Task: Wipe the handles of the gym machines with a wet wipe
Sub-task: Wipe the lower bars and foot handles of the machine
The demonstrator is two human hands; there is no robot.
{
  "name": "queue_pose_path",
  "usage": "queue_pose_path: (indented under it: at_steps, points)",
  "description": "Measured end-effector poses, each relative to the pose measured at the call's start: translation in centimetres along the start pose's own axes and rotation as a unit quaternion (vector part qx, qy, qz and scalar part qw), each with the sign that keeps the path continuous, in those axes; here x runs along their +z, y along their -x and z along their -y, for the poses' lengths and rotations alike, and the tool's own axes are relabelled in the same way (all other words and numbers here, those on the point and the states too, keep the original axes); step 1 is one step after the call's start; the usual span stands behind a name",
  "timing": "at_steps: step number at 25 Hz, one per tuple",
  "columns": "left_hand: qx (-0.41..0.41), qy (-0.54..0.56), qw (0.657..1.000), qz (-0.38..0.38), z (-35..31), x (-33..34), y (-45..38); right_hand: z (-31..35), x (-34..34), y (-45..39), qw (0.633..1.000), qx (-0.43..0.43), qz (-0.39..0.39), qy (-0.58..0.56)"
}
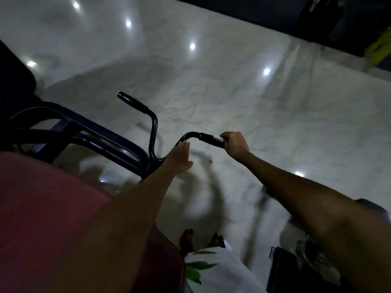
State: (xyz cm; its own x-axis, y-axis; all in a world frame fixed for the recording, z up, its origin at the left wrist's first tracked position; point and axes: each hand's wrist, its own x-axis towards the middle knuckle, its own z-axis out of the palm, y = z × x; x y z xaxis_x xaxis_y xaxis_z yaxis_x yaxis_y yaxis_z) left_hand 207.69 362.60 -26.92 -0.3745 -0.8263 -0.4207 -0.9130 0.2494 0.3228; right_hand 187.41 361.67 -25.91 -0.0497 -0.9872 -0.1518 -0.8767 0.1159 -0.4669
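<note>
Head view, looking down: nearest the camera a dark red padded seat [53, 218] fills the lower left, and beside it, at the bottom edge, two bare feet [201, 240] stand on the floor above a white garment with green leaf print [211, 267]. A dark boxy object [283, 269] sits at the lower right, too dim to identify. Both bare forearms reach forward from there. The left hand [179, 159] is flat, fingers straight and together, its fingertips touching the black curved bar [186, 137] of the gym machine just below the bend. The right hand [234, 142] is curled around the end of the near handle grip [211, 140], knuckles up, and a small white patch of wet wipe [219, 138] shows between the fingers and the black grip, pressed against it. Further out, a second bar rises from the same junction and ends in the far handle grip [133, 102], which is bare and untouched by either hand. To the left, the machine's dark tubular frame [105, 140] runs back toward a black pad [14, 77]. Beyond everything lies a glossy pale marble floor [275, 113] dotted with bright light reflections, and at the upper right edge a blurred yellow-green object [378, 51] sits against a dark wall.
</note>
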Motion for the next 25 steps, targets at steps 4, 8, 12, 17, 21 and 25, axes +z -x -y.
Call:
queue_pose_path:
  at_steps: [4, 8, 12, 17, 21, 25]
  points:
    - [0.025, 0.005, 0.999, -0.019, 1.1, 2.1, -3.9, -1.6, 1.8, -0.5, 0.993, 0.053, -0.095, -0.044]
    - [0.065, 0.026, 0.991, -0.116, 2.4, 4.5, -7.3, -2.8, 3.0, -0.7, 0.976, 0.041, -0.198, -0.086]
    - [0.097, -0.004, 0.984, -0.149, 3.9, 6.2, -10.2, -4.4, 6.6, -0.8, 0.975, 0.035, -0.211, -0.054]
    - [0.141, -0.016, 0.958, -0.247, 4.7, 7.5, -11.6, -5.2, 10.2, -0.5, 0.968, 0.0, -0.249, -0.018]
    - [0.108, -0.006, 0.975, -0.195, 4.3, 6.2, -12.2, -4.9, 10.4, -0.2, 0.969, 0.018, -0.247, 0.02]
    - [0.112, 0.027, 0.975, -0.191, 4.5, 5.9, -13.3, -3.5, 10.6, 0.0, 0.975, 0.012, -0.213, 0.063]
